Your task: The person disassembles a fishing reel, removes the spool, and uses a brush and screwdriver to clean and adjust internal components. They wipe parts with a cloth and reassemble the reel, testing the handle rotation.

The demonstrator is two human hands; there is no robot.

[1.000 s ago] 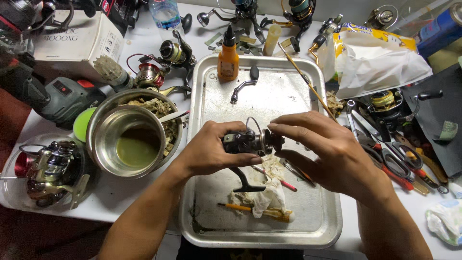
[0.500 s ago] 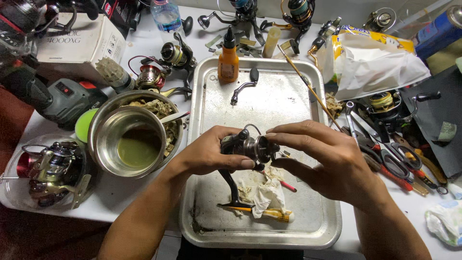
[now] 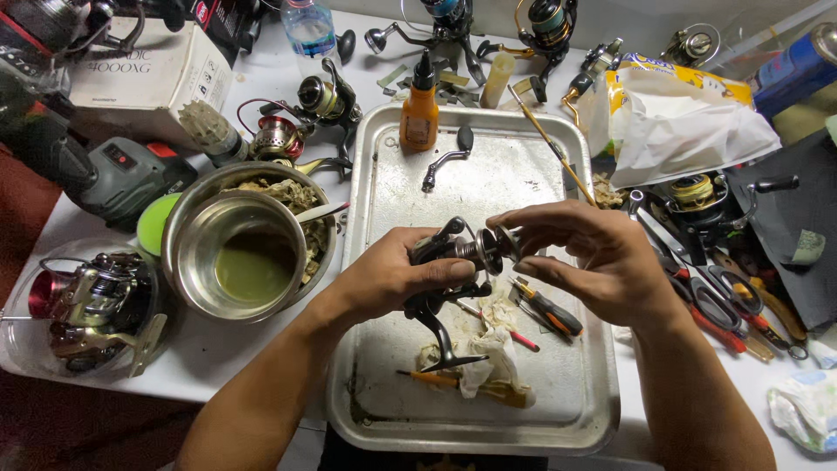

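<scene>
While the left hand [image 3: 397, 275] keeps its grip on the body of the fishing reel [image 3: 453, 270], fingers wrapped closed around it, the reel has lifted a little and turned since half a second ago, so its spool end now faces the right hand [image 3: 602, 262]. That hand's thumb and fingertips are pinched on the small round part at the spool end, where before they were cupped more loosely over it. The reel is held just above the metal tray [image 3: 384, 410], near its middle. Its long axis runs roughly left to right across the view, spool end to the right, while its dark foot stem hangs down toward the tray floor.

Lying in the tray are a crumpled white rag [image 3: 488, 349], a black-and-orange screwdriver [image 3: 545, 305], a thin red-handled tool [image 3: 514, 336], an orange-handled tool [image 3: 427, 378] by the rag, a loose crank handle [image 3: 446, 160], an orange oil bottle [image 3: 420, 109] standing at the far edge, and a thin brush [image 3: 545, 139].

Left of the tray, a steel bowl [image 3: 240, 262] holds greenish liquid and sits inside a larger bowl [image 3: 187, 201] with dirty rags around it. A clear tub [image 3: 35, 344] at the near left holds another reel [image 3: 87, 301].
</scene>
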